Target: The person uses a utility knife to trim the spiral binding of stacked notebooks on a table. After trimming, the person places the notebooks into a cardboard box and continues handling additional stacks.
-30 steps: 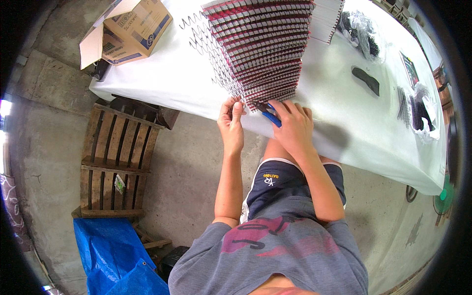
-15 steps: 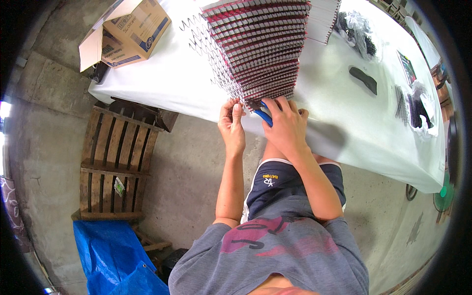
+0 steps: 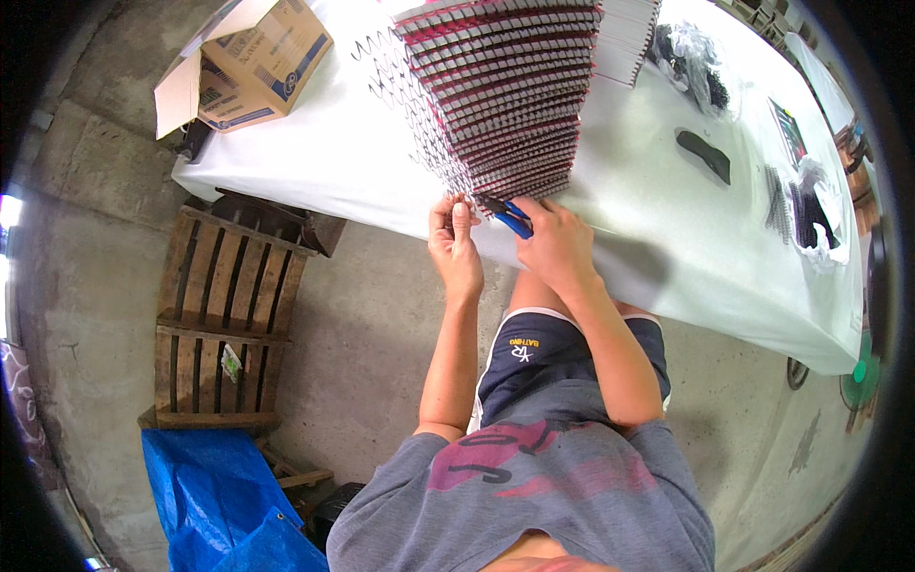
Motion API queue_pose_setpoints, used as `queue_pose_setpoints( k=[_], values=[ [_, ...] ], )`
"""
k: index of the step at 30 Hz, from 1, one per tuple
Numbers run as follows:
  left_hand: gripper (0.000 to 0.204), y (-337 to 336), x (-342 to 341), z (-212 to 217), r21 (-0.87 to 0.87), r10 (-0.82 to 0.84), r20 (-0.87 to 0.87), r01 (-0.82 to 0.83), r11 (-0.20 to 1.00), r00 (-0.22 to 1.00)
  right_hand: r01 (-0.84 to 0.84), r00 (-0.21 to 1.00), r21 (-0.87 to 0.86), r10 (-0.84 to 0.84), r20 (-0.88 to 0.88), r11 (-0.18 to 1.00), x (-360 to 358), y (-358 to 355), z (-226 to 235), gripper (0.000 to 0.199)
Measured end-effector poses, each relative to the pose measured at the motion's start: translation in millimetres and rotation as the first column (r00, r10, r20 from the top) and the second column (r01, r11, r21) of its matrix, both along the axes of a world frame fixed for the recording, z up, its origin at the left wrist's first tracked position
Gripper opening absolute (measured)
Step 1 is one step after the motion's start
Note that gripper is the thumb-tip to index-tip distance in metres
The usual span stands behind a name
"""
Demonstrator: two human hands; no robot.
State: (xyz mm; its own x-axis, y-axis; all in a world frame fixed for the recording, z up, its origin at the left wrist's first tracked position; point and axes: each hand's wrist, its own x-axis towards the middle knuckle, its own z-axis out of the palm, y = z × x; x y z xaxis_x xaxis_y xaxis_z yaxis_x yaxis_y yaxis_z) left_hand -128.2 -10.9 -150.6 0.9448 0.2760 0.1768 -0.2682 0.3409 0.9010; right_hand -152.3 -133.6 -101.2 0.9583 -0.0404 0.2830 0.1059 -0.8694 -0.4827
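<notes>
Spiral notebooks (image 3: pixel 510 114), tall stack on the white-covered desk (image 3: pixel 629 176), just ahead of both hands; near corner right at the grip. Step in hand, judging by pose: working pliers (image 3: pixel 516 222) on a wire end at that corner. Next move calls for a steady left hand and plier tips lined up on one wire, neighbours left alone.

Right hand (image 3: pixel 560 246): fingers closed round the blue handles, tips pointing left toward the other hand. Tip gap too small to read, so can't tell if they bite wire. Left hand (image 3: pixel 457 250): thumb up, fingers curled in close to it, at the stack's near left corner; can't tell whether wire is pinched.

Outward: loose coil ends (image 3: pixel 391 81) stick out of the stack, ahead and left of the left grip. Cardboard box (image 3: pixel 257 71), flaps up, farther ahead-left. Right of the right grip: flat black item (image 3: pixel 703 155), then a plastic bag (image 3: pixel 818 224) with dark contents near the far edge. Wooden pallet (image 3: pixel 224 325) low, well left of the left hand.
</notes>
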Motion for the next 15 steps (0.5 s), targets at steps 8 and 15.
queue_pose_setpoints(
  k=[8,15],
  values=[
    [0.019,6.4,-3.3,8.1,-0.486,-0.068,-0.112,0.005,0.874,0.991,0.025,0.989,-0.082,-0.012,0.145,0.996,-1.5,0.1,-0.5,0.040],
    [0.026,16.0,1.9,27.4,-0.560,-0.257,0.012,0.219,0.799,0.966,0.068,0.976,-0.119,-0.041,0.212,0.991,-7.6,-3.7,13.4,0.048]
  ],
)
